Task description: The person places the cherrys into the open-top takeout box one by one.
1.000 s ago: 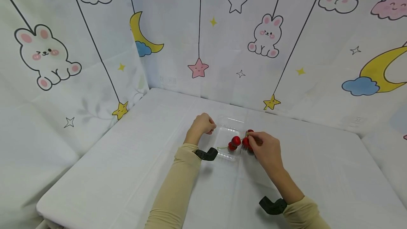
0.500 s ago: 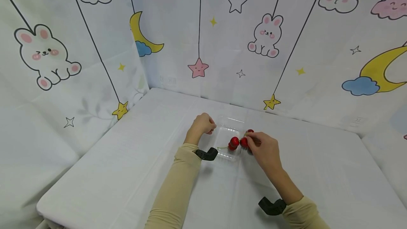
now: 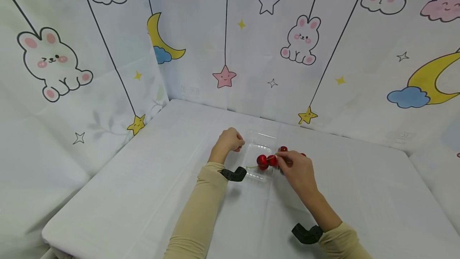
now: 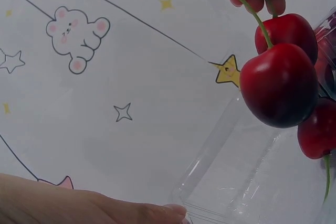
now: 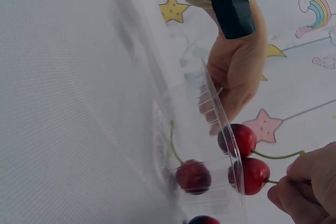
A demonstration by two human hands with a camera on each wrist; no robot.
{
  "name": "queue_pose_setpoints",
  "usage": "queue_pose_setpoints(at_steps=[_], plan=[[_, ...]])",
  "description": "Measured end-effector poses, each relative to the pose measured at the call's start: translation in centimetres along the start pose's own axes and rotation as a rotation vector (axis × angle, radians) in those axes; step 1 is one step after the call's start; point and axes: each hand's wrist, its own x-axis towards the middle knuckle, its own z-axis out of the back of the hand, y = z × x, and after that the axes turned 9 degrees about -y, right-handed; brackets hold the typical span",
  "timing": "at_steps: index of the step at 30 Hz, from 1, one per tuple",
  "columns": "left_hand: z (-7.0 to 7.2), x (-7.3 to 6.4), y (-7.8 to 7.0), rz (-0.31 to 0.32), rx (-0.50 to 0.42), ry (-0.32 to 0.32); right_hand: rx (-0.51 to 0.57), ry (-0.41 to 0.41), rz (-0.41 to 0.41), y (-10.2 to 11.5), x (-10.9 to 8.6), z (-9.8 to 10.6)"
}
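Note:
My right hand (image 3: 296, 167) pinches the green stems of two red cherries (image 4: 279, 85), which hang over the clear plastic container (image 3: 256, 177). In the right wrist view, these cherries (image 5: 249, 176) hang near the container's rim. A single cherry (image 5: 193, 177), its stem pointing away from the others, lies inside the container. At the container's left side my left hand (image 3: 229, 141) has curled fingers and holds the edge. Its thumb and fingertips are partly hidden in the head view.
More cherries (image 3: 283, 148) lie on the white table (image 3: 345, 195), right of the container and partly hidden by my right hand. Behind the table hangs a white cloth (image 3: 201, 23) printed with rabbits, stars and moons.
My right hand has moved a little to the left, bringing the two cherries farther over the container. Another cherry now shows behind the hand. The left hand has stayed in place.

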Motion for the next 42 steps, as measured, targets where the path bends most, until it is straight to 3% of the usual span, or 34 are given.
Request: queue_pose_setpoints(at_steps=[13, 27, 42], plan=[[-0.06, 0.03, 0.01, 0.006, 0.011, -0.004, -0.016, 0.036, -0.008, -0.12, -0.19, -0.25], [0.03, -0.03, -0.03, -0.001, 0.013, 0.004, -0.08, 0.066, 0.029, -0.26, -0.42, -0.63], [0.01, 0.01, 0.05, -0.006, 0.012, -0.003, -0.069, 0.093, 0.08, -0.31, -0.57, -0.99]])
